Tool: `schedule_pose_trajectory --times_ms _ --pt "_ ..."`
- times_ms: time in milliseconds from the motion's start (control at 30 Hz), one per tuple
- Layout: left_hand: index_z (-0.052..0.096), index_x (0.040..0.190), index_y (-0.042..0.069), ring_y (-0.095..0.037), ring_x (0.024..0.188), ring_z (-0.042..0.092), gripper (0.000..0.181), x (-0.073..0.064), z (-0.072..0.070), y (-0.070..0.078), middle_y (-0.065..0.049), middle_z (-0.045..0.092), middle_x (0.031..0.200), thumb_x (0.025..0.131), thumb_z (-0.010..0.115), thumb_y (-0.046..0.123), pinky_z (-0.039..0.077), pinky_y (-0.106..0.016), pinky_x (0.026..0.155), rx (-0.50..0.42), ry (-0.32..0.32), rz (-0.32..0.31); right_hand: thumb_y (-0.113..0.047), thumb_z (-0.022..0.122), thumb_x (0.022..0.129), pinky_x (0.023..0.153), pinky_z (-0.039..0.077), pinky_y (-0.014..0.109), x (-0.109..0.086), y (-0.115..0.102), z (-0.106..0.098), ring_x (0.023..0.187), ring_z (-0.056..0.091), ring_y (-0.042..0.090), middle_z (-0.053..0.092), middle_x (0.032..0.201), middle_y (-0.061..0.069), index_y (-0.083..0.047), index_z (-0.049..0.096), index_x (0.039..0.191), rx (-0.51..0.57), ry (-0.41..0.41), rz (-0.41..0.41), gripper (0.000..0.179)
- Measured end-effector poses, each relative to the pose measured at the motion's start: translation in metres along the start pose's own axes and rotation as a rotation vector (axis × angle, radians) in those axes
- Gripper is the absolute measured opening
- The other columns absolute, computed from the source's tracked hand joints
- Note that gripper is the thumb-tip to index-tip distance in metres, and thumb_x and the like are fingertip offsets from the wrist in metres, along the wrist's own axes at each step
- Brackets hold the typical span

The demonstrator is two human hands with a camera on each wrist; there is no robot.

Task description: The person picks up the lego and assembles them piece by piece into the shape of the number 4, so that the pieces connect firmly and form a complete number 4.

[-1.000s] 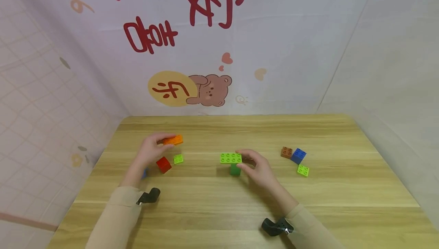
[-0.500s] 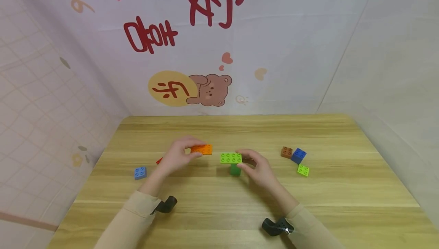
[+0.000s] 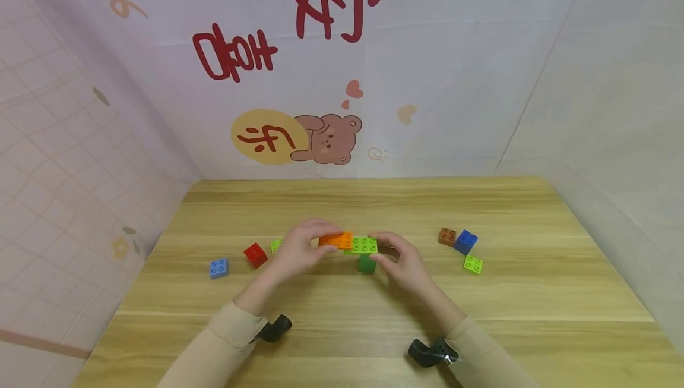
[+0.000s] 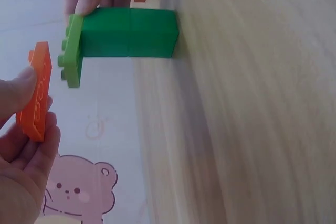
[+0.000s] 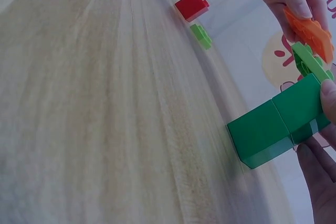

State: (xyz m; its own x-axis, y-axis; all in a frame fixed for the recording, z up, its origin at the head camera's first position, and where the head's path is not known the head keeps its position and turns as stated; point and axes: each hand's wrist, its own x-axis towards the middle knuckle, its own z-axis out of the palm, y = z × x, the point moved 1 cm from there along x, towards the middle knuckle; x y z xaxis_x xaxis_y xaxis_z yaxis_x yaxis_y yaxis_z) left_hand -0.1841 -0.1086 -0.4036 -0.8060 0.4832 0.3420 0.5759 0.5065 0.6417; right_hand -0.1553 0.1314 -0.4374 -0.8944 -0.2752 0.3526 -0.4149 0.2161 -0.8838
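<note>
My left hand (image 3: 299, 251) pinches an orange eight-stud toy brick (image 3: 344, 239) between thumb and fingers. It is held over the left part of a flat lime-green brick (image 3: 366, 246); the left wrist view shows a gap between the two. That lime brick sits on two dark green bricks (image 4: 128, 32) stacked upright on the table, overhanging them to the left. From the right side, my right hand (image 3: 406, 263) grips the top of this stack, thumb (image 5: 329, 98) on the near side and fingers partly hidden behind.
On the table's left lie a light blue brick (image 3: 219, 268), a red brick (image 3: 256, 255) and a partly covered lime brick (image 3: 276, 246). To the right are a brown brick (image 3: 447, 236), a dark blue brick (image 3: 466, 241) and another lime brick (image 3: 472, 264). A printed cloth (image 3: 443, 79) hangs behind.
My left hand has carried the orange brick rightward from the left side of the table to above the lime brick. The right hand and the stack have stayed in place.
</note>
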Motion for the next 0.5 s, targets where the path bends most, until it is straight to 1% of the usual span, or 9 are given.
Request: schedule_pose_trajectory --times_ms 133,167,367,500 --pt "0.075 0.115 0.01 -0.023 0.11 0.061 0.034 0.0 0.005 0.004 -0.002 0.071 0.113 0.082 0.081 0.007 0.048 -0.044 0.098 0.0 0.014 0.001 0.012 0.067 0.087 0.091 0.049 0.059 0.0 0.001 0.0 0.107 0.06 0.045 0.062 0.118 0.028 0.015 0.059 0.12 0.006 -0.003 -0.001 0.034" --pt "0.075 0.115 0.009 -0.023 0.11 0.062 0.034 0.0 0.007 0.004 -0.003 0.071 0.113 0.082 0.081 0.006 0.048 -0.044 0.098 0.005 0.019 0.009 0.011 0.068 0.087 0.091 0.049 0.06 0.0 0.001 0.0 0.107 0.06 0.044 0.062 0.118 0.028 0.015 0.059 0.12 0.007 -0.003 0.0 0.034" --pt "0.075 0.114 0.006 -0.025 0.107 0.063 0.032 0.002 0.014 0.004 -0.006 0.071 0.111 0.082 0.08 0.005 0.049 -0.044 0.096 0.033 0.038 0.024 0.011 0.068 0.087 0.091 0.049 0.06 0.001 0.001 0.0 0.107 0.061 0.042 0.063 0.118 0.026 0.014 0.06 0.12 0.008 0.004 0.005 0.034" --pt "0.075 0.114 0.009 -0.024 0.109 0.063 0.032 0.003 0.016 0.004 -0.005 0.071 0.112 0.083 0.08 0.006 0.049 -0.043 0.097 0.038 0.025 -0.002 0.011 0.068 0.087 0.09 0.049 0.06 0.0 0.0 0.0 0.106 0.061 0.043 0.063 0.117 0.026 0.014 0.06 0.119 -0.001 0.007 0.001 0.034"
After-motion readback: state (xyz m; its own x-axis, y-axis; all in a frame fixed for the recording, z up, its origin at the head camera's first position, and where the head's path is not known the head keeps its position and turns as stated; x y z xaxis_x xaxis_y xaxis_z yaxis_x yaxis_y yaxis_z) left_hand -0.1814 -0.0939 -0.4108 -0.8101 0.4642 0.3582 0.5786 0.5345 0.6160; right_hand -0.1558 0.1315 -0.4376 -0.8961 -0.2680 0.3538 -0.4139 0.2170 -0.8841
